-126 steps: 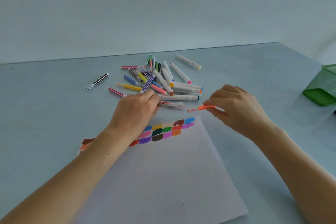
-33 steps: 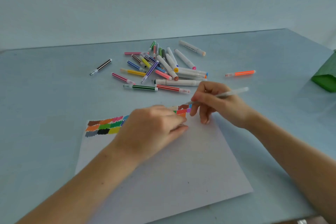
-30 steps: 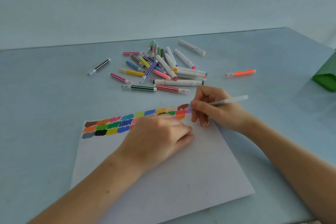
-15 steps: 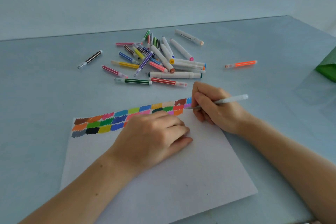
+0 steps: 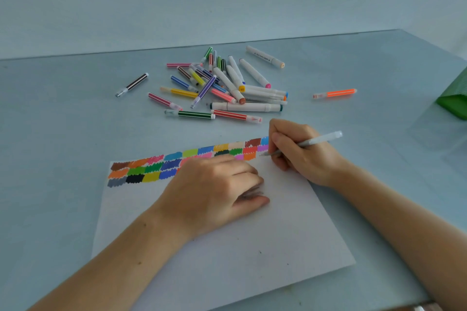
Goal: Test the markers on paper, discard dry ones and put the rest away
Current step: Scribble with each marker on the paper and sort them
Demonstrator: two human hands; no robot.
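**Pale marker tip at the swatch rows**

The right hand (image 5: 302,156), at centre right of the frame, pinches a pale grey-white marker (image 5: 313,142) between thumb and curled fingers. Its tip meets the white paper (image 5: 252,247) at the right end of the colour swatches (image 5: 187,160), and its barrel angles up toward the right.

The left hand (image 5: 214,190) lies palm down on the paper just below the swatches, fingers loosely bent and resting on the sheet, the thumb stretched along it. It holds nothing. It covers part of the lower swatch rows.

The swatches run in a band along the paper's upper edge, three rows at the left thinning toward the right: brown, orange, green, blue, yellow, black, grey, pink and purple among them.

Above the paper, in the upper centre of the frame, a loose pile of markers (image 5: 222,86) lies on the pale blue table (image 5: 63,134), thin striped ones mixed with thicker white-barrelled ones. A black-striped marker (image 5: 132,84) lies apart at the pile's left. An orange marker (image 5: 334,93) lies alone to the right, well apart from the pile. A green container (image 5: 453,101) is cut off by the right edge of the frame.
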